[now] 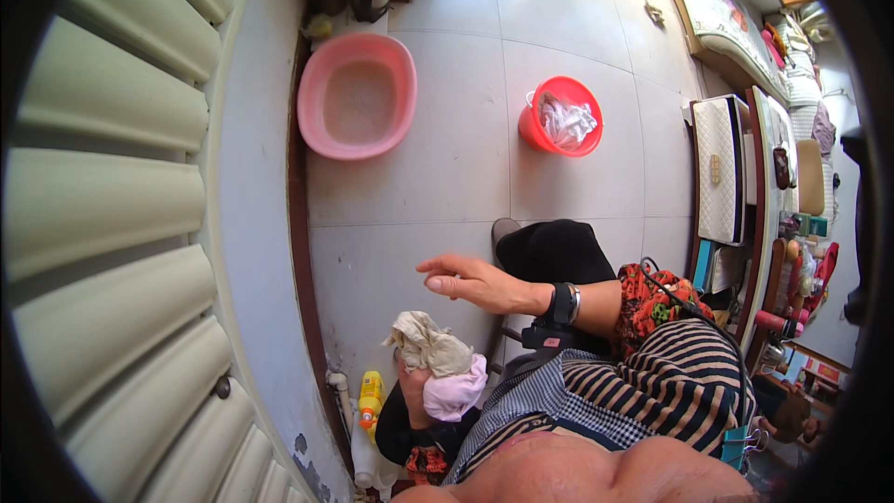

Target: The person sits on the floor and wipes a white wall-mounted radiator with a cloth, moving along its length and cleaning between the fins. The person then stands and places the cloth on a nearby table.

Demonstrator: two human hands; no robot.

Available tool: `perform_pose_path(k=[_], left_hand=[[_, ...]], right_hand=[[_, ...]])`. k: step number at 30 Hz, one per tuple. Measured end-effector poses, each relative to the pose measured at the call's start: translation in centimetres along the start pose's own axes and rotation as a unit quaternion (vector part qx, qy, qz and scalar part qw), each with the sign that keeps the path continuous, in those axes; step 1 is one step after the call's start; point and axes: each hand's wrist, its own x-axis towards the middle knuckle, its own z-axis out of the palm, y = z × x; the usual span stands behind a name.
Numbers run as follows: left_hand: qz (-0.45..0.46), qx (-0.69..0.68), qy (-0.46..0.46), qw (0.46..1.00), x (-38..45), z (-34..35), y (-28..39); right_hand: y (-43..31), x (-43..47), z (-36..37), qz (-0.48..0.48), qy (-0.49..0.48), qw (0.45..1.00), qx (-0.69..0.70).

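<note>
My left hand (415, 391), low in the picture, is partly hidden by a crumpled beige cloth (433, 344) and a pale pink cloth (455, 389) that it holds. Above and to the right of the cloths, my right hand (482, 284) is held over the floor with its fingers apart and nothing in it. A pink plastic basin (403, 94) with cloudy water stands on the floor at the upper left. To its right stands a red plastic bucket (534, 133) with wet-looking white and pinkish cloth inside.
A yellow bottle (371, 391) stands by white pipes (340, 384) at the wall, left of my left hand. A white radiator (112, 209) fills the left side. On the right is a shelf unit (756, 223) with many items. A bed (733, 49) lies at the upper right.
</note>
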Motion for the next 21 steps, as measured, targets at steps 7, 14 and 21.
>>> perform_pose_path(k=[7, 14, 21], left_hand=[[-0.059, -0.018, 0.004, 0.998, 2.0, -0.1, -0.4], [-0.094, 0.013, 0.014, 0.995, 1.4, 0.3, 0.4], [-0.16, 0.12, 0.051, 0.978, -3.1, 0.9, 0.8]], right_hand=[[0.8, 2.0, 0.4, 0.041, 0.027, 0.999, 0.019], [3.0, 2.7, 0.8, 0.056, 0.043, 0.997, 0.013], [5.8, 1.1, 0.1, 0.17, 0.082, 0.981, 0.054]])
